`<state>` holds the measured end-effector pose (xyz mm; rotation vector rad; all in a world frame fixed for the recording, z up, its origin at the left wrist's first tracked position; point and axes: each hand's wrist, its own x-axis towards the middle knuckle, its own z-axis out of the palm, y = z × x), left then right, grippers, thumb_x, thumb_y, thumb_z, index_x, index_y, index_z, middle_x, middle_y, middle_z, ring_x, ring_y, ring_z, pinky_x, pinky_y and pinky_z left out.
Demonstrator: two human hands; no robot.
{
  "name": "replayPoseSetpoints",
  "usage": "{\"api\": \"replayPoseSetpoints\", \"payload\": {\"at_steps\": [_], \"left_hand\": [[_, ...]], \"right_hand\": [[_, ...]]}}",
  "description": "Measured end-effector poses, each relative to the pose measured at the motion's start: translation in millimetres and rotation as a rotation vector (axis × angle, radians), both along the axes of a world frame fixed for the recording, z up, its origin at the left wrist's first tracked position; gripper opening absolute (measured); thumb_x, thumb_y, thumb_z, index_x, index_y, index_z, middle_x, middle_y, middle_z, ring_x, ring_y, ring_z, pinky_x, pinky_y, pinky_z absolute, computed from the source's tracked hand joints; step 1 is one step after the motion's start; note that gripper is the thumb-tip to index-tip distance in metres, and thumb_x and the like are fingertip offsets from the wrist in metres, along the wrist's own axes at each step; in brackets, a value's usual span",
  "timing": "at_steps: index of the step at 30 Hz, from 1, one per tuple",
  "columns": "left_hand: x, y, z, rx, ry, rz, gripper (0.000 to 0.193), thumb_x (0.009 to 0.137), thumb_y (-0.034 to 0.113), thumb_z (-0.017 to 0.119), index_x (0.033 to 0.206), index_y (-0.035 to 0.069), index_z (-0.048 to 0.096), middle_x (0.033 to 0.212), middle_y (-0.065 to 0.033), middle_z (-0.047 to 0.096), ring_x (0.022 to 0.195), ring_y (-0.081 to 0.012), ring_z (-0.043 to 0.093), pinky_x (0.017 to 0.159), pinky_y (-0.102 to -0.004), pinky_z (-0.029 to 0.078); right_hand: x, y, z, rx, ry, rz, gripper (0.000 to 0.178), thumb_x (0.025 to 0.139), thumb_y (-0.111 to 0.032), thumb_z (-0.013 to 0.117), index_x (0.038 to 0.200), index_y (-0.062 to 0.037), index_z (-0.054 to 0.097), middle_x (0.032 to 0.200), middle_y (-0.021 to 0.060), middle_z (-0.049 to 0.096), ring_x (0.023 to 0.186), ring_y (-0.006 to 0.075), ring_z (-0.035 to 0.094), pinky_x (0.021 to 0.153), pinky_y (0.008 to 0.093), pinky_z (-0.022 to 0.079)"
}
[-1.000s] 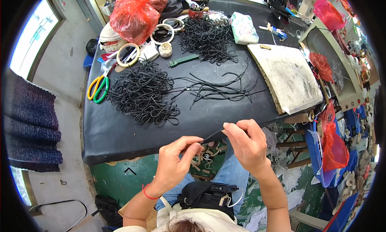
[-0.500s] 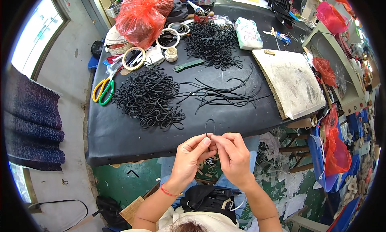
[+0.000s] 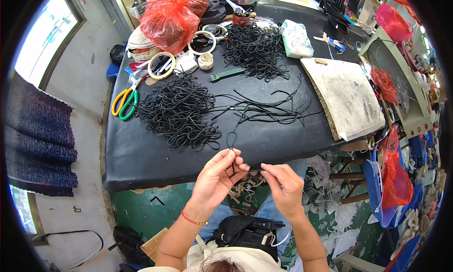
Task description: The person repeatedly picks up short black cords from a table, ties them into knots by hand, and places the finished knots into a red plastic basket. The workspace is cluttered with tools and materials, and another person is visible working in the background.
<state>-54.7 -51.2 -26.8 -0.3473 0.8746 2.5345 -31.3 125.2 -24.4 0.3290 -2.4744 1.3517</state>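
Over the near edge of the table, my left hand [image 3: 213, 176] pinches a thin black cord [image 3: 255, 170] between thumb and forefinger. A small loop of that cord stands up above the fingertips. My right hand [image 3: 285, 186] grips the cord farther along, fingertips pressed together, and a short stretch of it runs between the hands. Whether there is a knot under the left fingers is hidden. Beyond my hands lie a heap of looped black cords [image 3: 177, 112] on the left, some loose straight cords [image 3: 271, 112], and another looped heap [image 3: 255, 50] farther back.
Yellow-and-green-handled scissors [image 3: 126, 102] lie at the table's left. A green tool [image 3: 226, 75], a small round jar [image 3: 205, 61] and tape rolls [image 3: 162, 66] sit behind the near heap. A stained white board [image 3: 344, 95] covers the right side, near a white-green soft pack [image 3: 296, 38].
My hands have drawn apart: the left moved left and slightly up with the cord loop, the right shifted slightly right. Cord now spans the gap between them.
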Motion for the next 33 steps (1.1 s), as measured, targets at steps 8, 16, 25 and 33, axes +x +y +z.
{"api": "replayPoseSetpoints", "payload": {"at_steps": [8, 16, 25, 33], "left_hand": [[10, 2, -5, -0.204, 0.023, -0.229, 0.017, 0.087, 0.014, 0.06, 0.098, 0.002, 0.063, 0.09, -0.0043, 0.064, 0.078, -0.0087, 0.059, 0.073, -0.0247, 0.052], [12, 9, 1, -0.491, 0.198, -0.103, 0.016, 0.088, 0.012, 0.058, 0.094, -0.002, 0.063, 0.084, -0.0072, 0.065, 0.076, -0.013, 0.062, 0.068, -0.024, 0.052], [17, -1, 14, -0.429, 0.276, -0.256, 0.021, 0.088, 0.007, 0.055, 0.107, -0.003, 0.058, 0.088, -0.0096, 0.064, 0.081, -0.0144, 0.063, 0.073, -0.0259, 0.051], [10, -8, 0, -0.319, 0.205, -0.203, 0.024, 0.088, 0.01, 0.058, 0.108, -0.003, 0.058, 0.088, -0.0092, 0.064, 0.077, -0.0106, 0.061, 0.07, -0.0235, 0.051]], "right_hand": [[-11, -1, 7, 0.244, 0.331, 0.109, 0.026, 0.066, 0.002, 0.07, 0.091, -0.0015, 0.063, 0.077, 0.0062, 0.055, 0.064, 0.0207, 0.052, 0.055, 0.0311, 0.043], [-4, 4, 6, 0.16, 0.228, 0.063, 0.023, 0.07, 0.002, 0.069, 0.092, -0.0012, 0.062, 0.077, 0.008, 0.056, 0.064, 0.0222, 0.054, 0.056, 0.0315, 0.044], [-21, 17, 19, 0.044, -0.059, 0.243, 0.014, 0.076, 0.002, 0.061, 0.09, -0.0025, 0.061, 0.081, 0.0099, 0.056, 0.071, 0.0256, 0.055, 0.06, 0.0325, 0.045], [6, -1, 22, -0.023, -0.25, 0.279, 0.019, 0.082, 0.002, 0.055, 0.101, 0.0026, 0.058, 0.086, 0.0114, 0.059, 0.072, 0.0208, 0.059, 0.061, 0.0302, 0.048]]}}
